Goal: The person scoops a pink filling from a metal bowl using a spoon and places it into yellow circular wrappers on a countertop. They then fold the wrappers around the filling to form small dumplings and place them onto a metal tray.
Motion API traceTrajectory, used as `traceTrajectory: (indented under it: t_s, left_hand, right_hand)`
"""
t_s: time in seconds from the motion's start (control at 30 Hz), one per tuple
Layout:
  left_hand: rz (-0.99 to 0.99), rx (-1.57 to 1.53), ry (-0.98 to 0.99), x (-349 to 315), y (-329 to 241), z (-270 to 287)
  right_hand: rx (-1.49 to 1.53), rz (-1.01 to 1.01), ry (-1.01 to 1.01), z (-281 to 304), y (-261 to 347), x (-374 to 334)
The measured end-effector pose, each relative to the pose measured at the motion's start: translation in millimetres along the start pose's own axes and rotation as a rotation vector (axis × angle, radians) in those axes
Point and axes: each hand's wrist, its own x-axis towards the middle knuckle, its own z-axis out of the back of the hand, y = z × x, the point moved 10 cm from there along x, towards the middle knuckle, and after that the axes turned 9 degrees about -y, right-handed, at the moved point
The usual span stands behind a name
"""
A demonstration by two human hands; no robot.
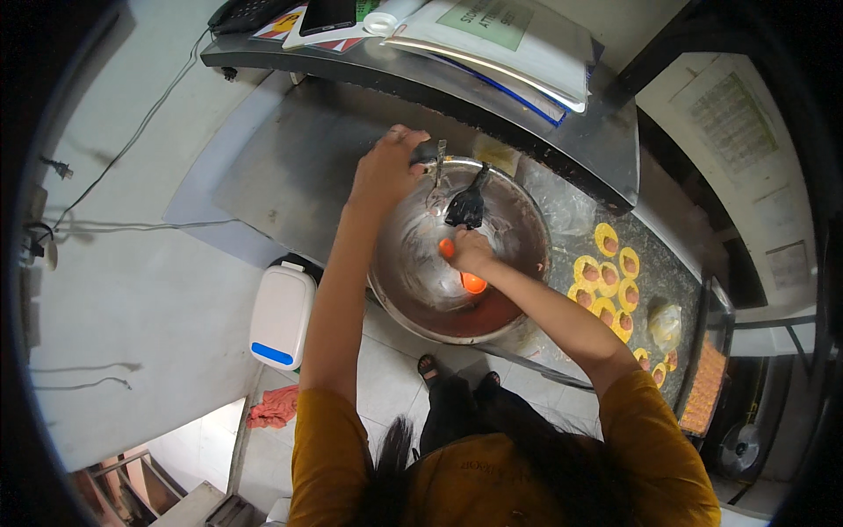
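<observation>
A large steel bowl (420, 327) sits in front of me, whitish smears on its inside wall. My right hand (474, 252) is over the bowl, fingers closed round an orange measuring spoon (474, 283); orange shows on both sides of the fist. A black slotted spatula (465, 207) leans inside the far wall, just beyond that hand. Beside it a shiny metal utensil (440, 162) rests across the far rim. My left hand (391, 167) is at the bowl's far left rim, its fingers bent round a small dark thing whose kind I cannot make out.
On the counter at right lie several yellow round wrappers (606, 240) with filling, a knotted plastic bag (665, 325) and a tray (702, 386) of orange-brown food. A raised shelf (386, 70) with papers borders the far side. A white lidded bin (283, 314) stands at left.
</observation>
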Motion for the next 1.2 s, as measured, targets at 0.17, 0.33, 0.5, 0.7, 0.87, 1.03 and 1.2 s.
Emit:
traceTrajectory:
  t_s: [0.17, 0.33, 0.5, 0.7, 0.87, 1.03, 1.2]
  left_hand:
    - [0.190, -0.298, -0.111, -32, 32, 50]
    - [0.270, -0.326, -0.170, -60, 37, 77]
    - [0.359, -0.291, -0.137, -87, 38, 83]
    - [0.337, -0.253, -0.254, -100, 17, 98]
    - [0.176, -0.244, -0.498, -104, -71, 112]
    - [-0.121, -0.411, -0.178, -130, -201, 25]
    - [-0.272, -0.737, 0.514, -194, -354, -108]
  right_hand:
    - [0.151, 0.027, -0.022, 44, 16, 14]
    - [0.253, 0.188, -0.194, 70, 34, 49]
    - [0.204, 0.201, -0.306, 90, 41, 50]
    - [0.121, 0.300, -0.455, 138, 48, 9]
    - [0.283, 0.341, -0.694, 197, 7, -73]
    - [0.578, -0.093, -0.709, 226, -144, -184]
    - [0.542, -0.685, -1.071, 206, -365, -370]
